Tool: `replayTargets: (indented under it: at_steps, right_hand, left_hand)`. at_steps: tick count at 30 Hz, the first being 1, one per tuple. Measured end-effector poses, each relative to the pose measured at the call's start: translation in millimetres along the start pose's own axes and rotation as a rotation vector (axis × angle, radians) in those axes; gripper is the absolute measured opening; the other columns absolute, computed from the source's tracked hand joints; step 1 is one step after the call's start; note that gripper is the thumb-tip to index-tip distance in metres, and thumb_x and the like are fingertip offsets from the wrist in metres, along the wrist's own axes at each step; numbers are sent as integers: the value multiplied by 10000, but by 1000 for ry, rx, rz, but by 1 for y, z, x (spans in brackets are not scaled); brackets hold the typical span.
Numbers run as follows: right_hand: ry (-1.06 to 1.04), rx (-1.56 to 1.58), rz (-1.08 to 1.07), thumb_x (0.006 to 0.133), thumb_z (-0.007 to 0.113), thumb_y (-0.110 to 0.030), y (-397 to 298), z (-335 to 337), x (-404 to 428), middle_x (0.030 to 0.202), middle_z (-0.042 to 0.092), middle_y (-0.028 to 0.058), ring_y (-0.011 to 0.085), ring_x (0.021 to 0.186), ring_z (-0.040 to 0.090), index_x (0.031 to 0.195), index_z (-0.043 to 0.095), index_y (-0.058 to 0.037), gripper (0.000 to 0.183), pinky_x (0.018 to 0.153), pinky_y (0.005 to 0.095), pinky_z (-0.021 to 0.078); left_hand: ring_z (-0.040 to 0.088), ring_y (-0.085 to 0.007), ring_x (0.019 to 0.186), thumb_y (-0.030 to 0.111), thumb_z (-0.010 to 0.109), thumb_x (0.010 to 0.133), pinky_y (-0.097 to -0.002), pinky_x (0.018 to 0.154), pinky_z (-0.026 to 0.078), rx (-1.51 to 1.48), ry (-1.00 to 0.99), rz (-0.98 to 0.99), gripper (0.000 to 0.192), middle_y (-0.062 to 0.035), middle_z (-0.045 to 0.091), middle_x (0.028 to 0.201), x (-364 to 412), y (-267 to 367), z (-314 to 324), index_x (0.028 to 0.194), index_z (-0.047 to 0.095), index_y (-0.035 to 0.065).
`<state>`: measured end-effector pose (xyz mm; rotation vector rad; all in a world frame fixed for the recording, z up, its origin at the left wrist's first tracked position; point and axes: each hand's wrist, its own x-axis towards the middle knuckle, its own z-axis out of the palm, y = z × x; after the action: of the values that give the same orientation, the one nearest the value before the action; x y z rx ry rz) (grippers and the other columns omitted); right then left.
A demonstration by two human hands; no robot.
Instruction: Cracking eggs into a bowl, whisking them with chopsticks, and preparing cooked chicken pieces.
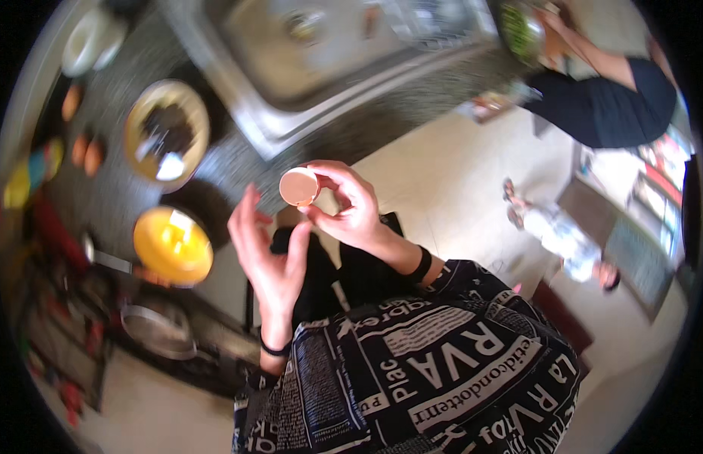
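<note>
My right hand [351,207] grips an emptied eggshell [298,186] with a broken rim, its hollow side facing up at me. Just left of it, my left hand [272,255] is raised with thumb and fingers apart and nothing between them. A yellow bowl [147,238] with raw egg yolks [178,243] stands on the dark countertop [116,127], to the left of my hands. Beyond it sits a pale bowl [134,122] of dark, wet-looking food [170,130]. Several whole brown eggs [93,158] lie farther left.
A steel sink [255,122] is set in the counter ahead. A pan [158,332] is at the lower left, near a knife [110,261]. At upper right, a person [606,108] handles a container of chopped greens [518,34]; another person [561,232] is on the tiled floor.
</note>
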<state>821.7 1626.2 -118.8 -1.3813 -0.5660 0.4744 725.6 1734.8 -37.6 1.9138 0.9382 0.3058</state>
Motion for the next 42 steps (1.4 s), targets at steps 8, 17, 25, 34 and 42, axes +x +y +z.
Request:
replayTargets:
  at_steps: [8, 17, 25, 34, 42]
  right_hand:
    - [950, -429, 103, 821, 769, -48, 79, -643, 126, 1143, 612, 99, 139, 996, 613, 1207, 522, -13, 460, 768, 261, 534]
    - [801, -739, 233, 803, 776, -117, 98, -714, 175, 1303, 530, 220, 292, 1123, 589, 1356, 441, 78, 675, 956, 383, 489]
    - [-27, -751, -248, 846, 667, 57, -105, -263, 252, 1151, 656, 120, 202, 1019, 639, 1194, 625, 2, 355, 868, 309, 504]
    - [-783, -783, -708, 825, 693, -71, -56, 202, 299, 1133, 630, 107, 299, 1085, 604, 1142, 643, -61, 321, 922, 403, 512]
    - [-923, -1135, -761, 769, 722, -24, 52, 320, 293, 1182, 603, 100, 305, 1069, 605, 1207, 606, -74, 455, 876, 410, 536]
  left_hand:
    - [513, -123, 852, 92, 623, 935, -258, 781, 436, -261, -194, 65, 574, -127, 539, 1204, 83, 189, 432, 1441, 359, 29]
    - [514, -103, 770, 57, 645, 884, -235, 679, 435, -203, 33, -18, 533, -93, 575, 1124, 84, 195, 342, 1357, 403, 6]
    - [509, -91, 676, 2, 675, 806, -234, 587, 407, -246, 189, 33, 592, -90, 615, 1059, 23, 104, 132, 1339, 418, 5]
    - [527, -94, 688, -1, 676, 830, -228, 604, 406, -397, 401, -91, 567, -112, 604, 1070, -80, -21, -88, 1326, 402, 9]
    - [532, -109, 758, 14, 657, 851, -215, 663, 418, -541, 604, -233, 528, -82, 583, 1048, -136, -108, -175, 1321, 416, 27]
